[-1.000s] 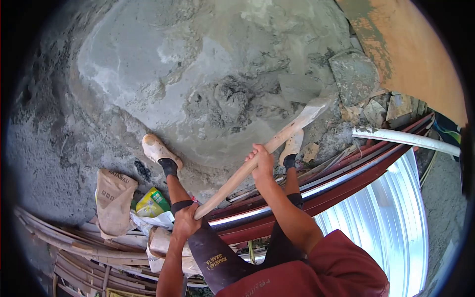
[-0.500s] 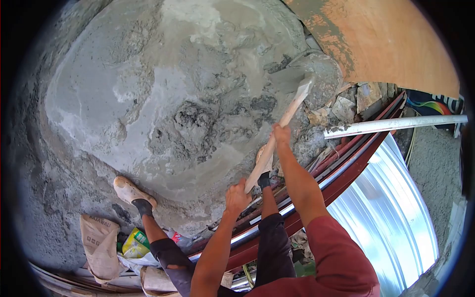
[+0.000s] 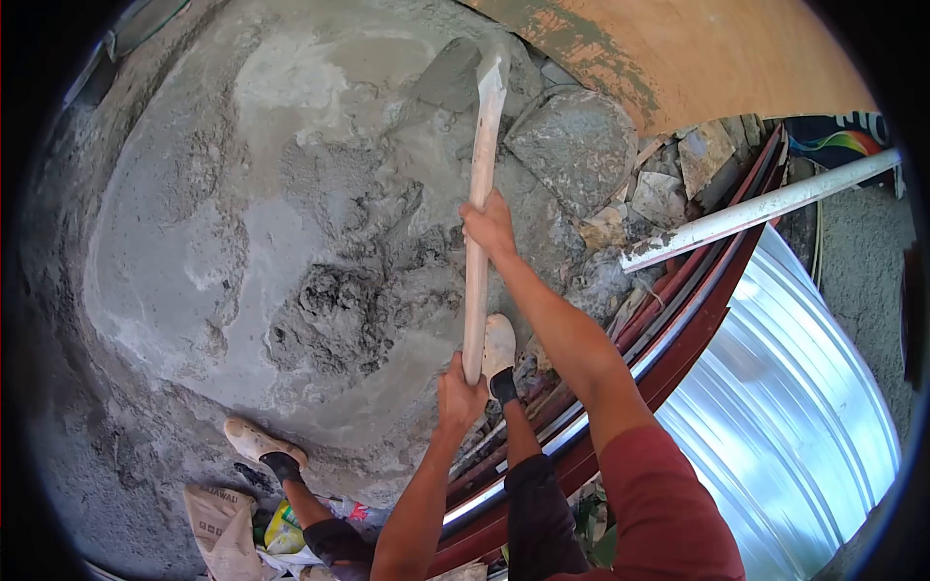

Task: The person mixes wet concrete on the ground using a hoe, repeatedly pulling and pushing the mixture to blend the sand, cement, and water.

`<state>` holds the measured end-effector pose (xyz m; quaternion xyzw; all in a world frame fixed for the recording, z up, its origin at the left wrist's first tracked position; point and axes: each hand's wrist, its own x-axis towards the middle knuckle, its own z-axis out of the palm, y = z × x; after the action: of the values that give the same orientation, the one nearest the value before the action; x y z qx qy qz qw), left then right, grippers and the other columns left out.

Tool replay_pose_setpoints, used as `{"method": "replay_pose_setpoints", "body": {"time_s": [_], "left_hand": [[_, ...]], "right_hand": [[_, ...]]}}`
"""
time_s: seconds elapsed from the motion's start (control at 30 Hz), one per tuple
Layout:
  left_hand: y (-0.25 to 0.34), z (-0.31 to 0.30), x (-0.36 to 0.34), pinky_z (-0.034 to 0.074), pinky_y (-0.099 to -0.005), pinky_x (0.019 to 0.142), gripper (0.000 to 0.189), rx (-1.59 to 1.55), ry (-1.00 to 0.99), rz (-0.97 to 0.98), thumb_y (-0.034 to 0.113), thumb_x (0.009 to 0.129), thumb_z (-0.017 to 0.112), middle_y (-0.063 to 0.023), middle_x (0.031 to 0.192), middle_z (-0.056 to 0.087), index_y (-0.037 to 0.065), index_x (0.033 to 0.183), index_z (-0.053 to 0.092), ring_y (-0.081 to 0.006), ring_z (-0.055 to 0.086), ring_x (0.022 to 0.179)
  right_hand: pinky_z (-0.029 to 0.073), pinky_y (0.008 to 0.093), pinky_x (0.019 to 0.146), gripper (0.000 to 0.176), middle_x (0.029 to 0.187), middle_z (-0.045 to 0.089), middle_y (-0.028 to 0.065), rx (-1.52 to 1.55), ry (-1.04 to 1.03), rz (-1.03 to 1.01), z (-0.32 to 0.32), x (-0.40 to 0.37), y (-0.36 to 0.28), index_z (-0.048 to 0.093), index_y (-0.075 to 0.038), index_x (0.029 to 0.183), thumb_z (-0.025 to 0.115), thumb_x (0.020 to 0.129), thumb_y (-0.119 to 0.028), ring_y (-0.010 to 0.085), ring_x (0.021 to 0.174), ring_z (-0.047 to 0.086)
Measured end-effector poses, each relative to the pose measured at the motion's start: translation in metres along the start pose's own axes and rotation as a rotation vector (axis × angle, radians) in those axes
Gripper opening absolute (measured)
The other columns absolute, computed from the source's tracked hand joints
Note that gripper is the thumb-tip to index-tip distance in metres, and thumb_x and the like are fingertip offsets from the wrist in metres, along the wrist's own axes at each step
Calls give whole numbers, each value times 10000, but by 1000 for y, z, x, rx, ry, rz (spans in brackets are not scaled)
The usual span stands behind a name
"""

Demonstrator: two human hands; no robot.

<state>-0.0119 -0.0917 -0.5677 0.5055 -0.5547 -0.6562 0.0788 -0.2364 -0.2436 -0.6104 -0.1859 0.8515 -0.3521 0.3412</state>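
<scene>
My left hand (image 3: 459, 395) grips the lower end of a long wooden handle (image 3: 477, 281), near my right shoe. Higher up the same handle, my right hand (image 3: 489, 225) is wrapped around the shaft. The handle stands nearly upright in view and ends at the top in a metal hoe blade (image 3: 451, 76), which lies in the wet grey cement mix. A broad pool of wet cement (image 3: 184, 281) spreads to the left, with a dark lumpy mound (image 3: 334, 315) near its middle.
Broken stones (image 3: 661, 198), a white pipe (image 3: 765, 210), dark red metal strips (image 3: 693, 344) and shiny corrugated sheets (image 3: 785, 387) lie at the right. An orange-brown board (image 3: 717, 48) is at the top right. An empty-looking sack (image 3: 221, 528) lies at the lower left.
Both hands still hold the handle. It has swung from a slant to nearly upright in view, with the blade and my right hand shifted up and left.
</scene>
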Motion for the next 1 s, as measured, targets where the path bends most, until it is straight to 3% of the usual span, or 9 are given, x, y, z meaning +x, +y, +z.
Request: {"method": "replay_pose_setpoints", "body": {"time_s": [0.13,0.17,0.3,0.37,0.6,0.73,0.87,0.93,1.0], "left_hand": [[52,94,20,518,-488,790,392,-165,-238,59,78,757,630,-297,942,655,-8,1129,537,-457,639,947],[54,104,3,521,-491,803,420,-85,-264,98,92,756,639,-293,954,657,-5,1152,538,-449,642,955],[30,95,-30,520,-517,840,508,190,-420,92,140,719,690,-275,963,662,46,1200,555,-450,639,952],[31,83,-32,521,-521,817,481,147,-446,156,122,710,690,-291,920,655,38,1164,555,-458,639,912],[34,46,-36,534,-532,704,429,284,-420,324,123,685,704,-246,795,656,66,1088,568,-454,649,757],[45,42,-44,531,-534,708,488,315,-346,259,129,689,712,-239,811,656,61,1142,546,-455,650,784],[77,49,11,511,-494,764,450,46,-381,101,107,728,696,-255,910,652,20,1145,551,-394,662,901],[76,52,48,529,-415,754,432,-221,-267,150,89,709,660,-269,857,665,-10,1120,572,-386,679,821],[68,53,88,524,-394,745,412,-270,-294,44,93,707,652,-238,856,671,-17,1099,590,-331,681,812]], "right_hand": [[533,447,800,518,987,654,301,-436,116,55,-106,58,37,513,92,1139,689,765,-220,391,899,685],[539,400,571,405,796,657,211,-422,250,76,-135,38,48,527,88,1059,667,775,-165,277,618,678],[536,405,546,432,812,652,245,-396,524,195,-211,-17,114,532,125,1031,684,737,-152,290,658,684],[553,415,659,472,899,663,284,-530,612,228,-236,-32,120,534,110,1047,694,713,-182,347,733,697],[459,346,418,314,675,540,102,227,623,198,-231,-92,86,468,14,997,620,726,-30,216,477,549],[424,323,382,277,691,543,95,236,498,174,-197,-68,39,473,-10,978,615,740,-14,186,454,530],[544,417,714,391,886,655,212,-161,364,96,-155,22,20,558,33,1052,675,740,-171,331,756,671],[483,432,929,535,1059,650,287,-485,348,20,-118,57,-8,536,63,1164,679,734,-221,410,1030,639],[465,448,963,580,1150,608,325,-575,279,0,-86,86,-21,481,74,1227,656,743,-196,445,1113,590]]}}
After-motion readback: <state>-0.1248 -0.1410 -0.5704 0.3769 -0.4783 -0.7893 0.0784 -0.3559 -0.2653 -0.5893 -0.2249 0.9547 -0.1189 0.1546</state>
